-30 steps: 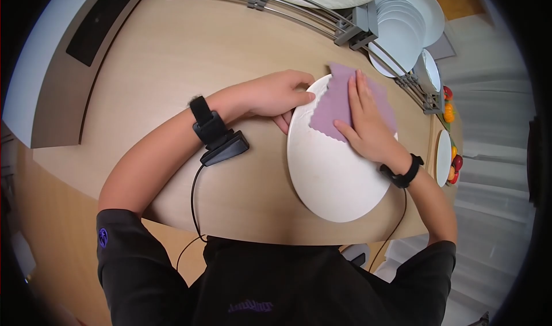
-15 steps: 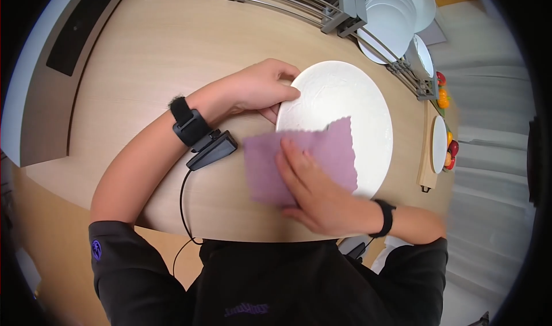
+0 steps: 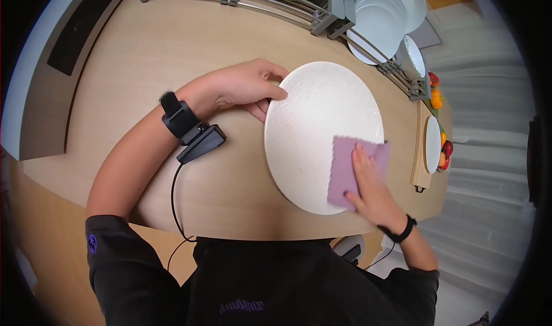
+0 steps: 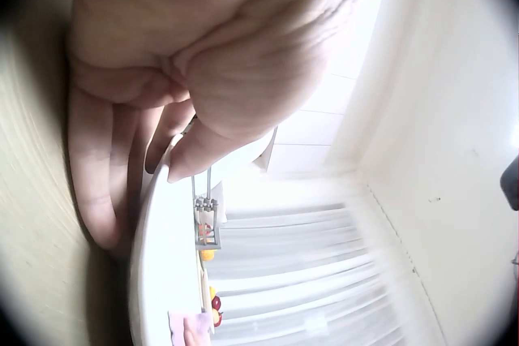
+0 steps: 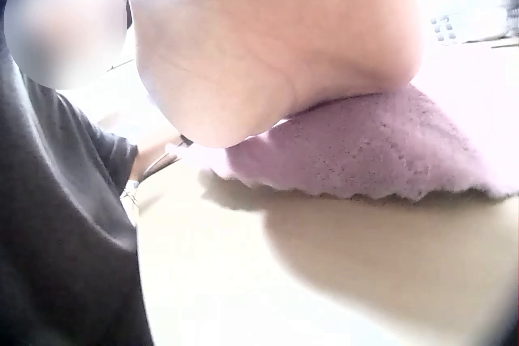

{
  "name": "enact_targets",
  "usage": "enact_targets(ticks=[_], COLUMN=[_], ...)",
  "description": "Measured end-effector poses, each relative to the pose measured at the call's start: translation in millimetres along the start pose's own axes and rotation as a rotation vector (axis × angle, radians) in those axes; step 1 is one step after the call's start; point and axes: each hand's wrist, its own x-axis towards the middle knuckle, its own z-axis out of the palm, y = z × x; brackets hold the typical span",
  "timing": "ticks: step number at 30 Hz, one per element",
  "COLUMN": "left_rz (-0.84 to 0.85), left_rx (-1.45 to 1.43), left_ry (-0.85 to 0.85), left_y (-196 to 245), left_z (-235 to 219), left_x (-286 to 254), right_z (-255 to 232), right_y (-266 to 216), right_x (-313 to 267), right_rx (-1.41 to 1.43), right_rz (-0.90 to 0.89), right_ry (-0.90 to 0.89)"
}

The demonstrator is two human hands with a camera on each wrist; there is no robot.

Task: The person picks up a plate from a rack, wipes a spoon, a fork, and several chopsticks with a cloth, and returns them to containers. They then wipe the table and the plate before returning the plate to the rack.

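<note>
A large white plate [image 3: 310, 136] lies over the wooden table, its left side slightly raised by the left hand [image 3: 247, 87]. That hand pinches the upper-left rim, thumb on top and the other fingers beneath, as the left wrist view also shows at the plate [image 4: 166, 257]. Flat on a purple cloth [image 3: 345, 170] with a scalloped edge, the right hand [image 3: 374, 193] presses at the plate's lower right rim. In the right wrist view the cloth [image 5: 357, 151] spreads under the palm, and the fingertips are hidden.
A metal rack [image 3: 276, 9] stands along the back, with stacked white plates [image 3: 376, 29] at its right. On the right are a wooden board [image 3: 421, 153], a small white dish [image 3: 432, 145] and colourful produce [image 3: 436, 98]. A grey-white box-like object [image 3: 52, 84] stands at the left.
The right hand and cloth have swept from the plate's top to its lower left, then across to its lower right. The left hand keeps its hold on the rim.
</note>
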Motion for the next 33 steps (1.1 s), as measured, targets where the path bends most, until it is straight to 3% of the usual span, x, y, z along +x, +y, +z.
enact_targets(ticks=[4, 8, 16, 20, 33], left_rz=[0.006, 0.013, -0.004, -0.094, -0.019], left_rx=[-0.011, -0.046, -0.074, -0.140, -0.074], left_ry=[0.010, -0.018, -0.018, 0.000, 0.049], left_y=[0.9, -3.6, -6.5, -10.2, -6.0], left_z=[3.6, 1.9, -1.5, -9.5, 0.4], left_x=[-2.9, -1.5, 0.0, 6.2, 3.7], right_z=[-12.8, -30.7, -32.3, -22.0, -6.5], right_y=[39.3, 52.3, -8.3, -38.0, -75.4], right_x=[39.5, 96.0, 168.9, 165.5, 87.3], right_rx=[-0.155, -0.228, -0.202, -0.119, 0.053], right_rz=[0.015, -0.082, -0.285, -0.366, -0.559], right_ry=[0.134, 0.237, 0.338, 0.310, 0.002])
